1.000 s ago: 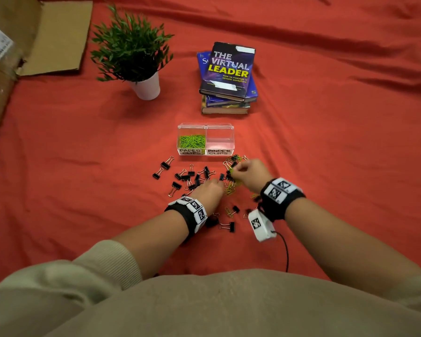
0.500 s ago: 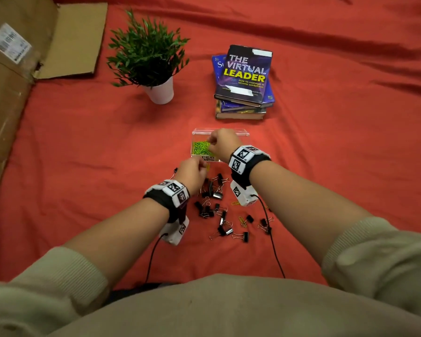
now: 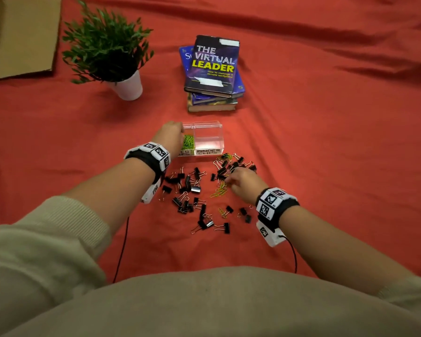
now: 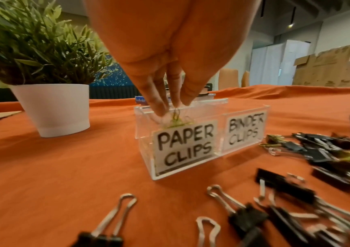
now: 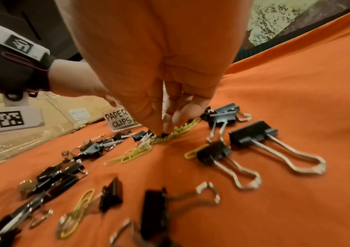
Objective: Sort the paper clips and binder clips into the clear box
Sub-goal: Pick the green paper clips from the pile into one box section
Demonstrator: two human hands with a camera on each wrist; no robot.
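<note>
The clear box point(image 3: 208, 124) has two compartments, labelled paper clips and binder clips. Green paper clips point(image 3: 188, 142) lie in the left one; the right one looks empty. My left hand point(image 3: 171, 133) hangs fingers-down over the left compartment point(image 4: 146, 108) and pinches a few green paper clips point(image 4: 177, 119) at its rim. Black binder clips point(image 3: 195, 189) and loose green paper clips point(image 3: 219, 192) are scattered on the red cloth in front of the box. My right hand point(image 3: 238, 178) reaches into this pile, its fingertips point(image 5: 158, 129) pinching a string of green paper clips point(image 5: 180, 129).
A potted plant point(image 3: 128, 87) stands at the back left and a stack of books point(image 3: 212, 66) behind the box. Cardboard point(image 3: 22, 32) lies at the far left. Wrist-camera cables point(image 3: 122, 249) trail toward my body. Binder clips point(image 5: 252, 135) lie near my right wrist.
My right hand has left the box and come back down onto the clip pile. My left hand has risen from the pile to the paper-clip compartment, carrying green clips.
</note>
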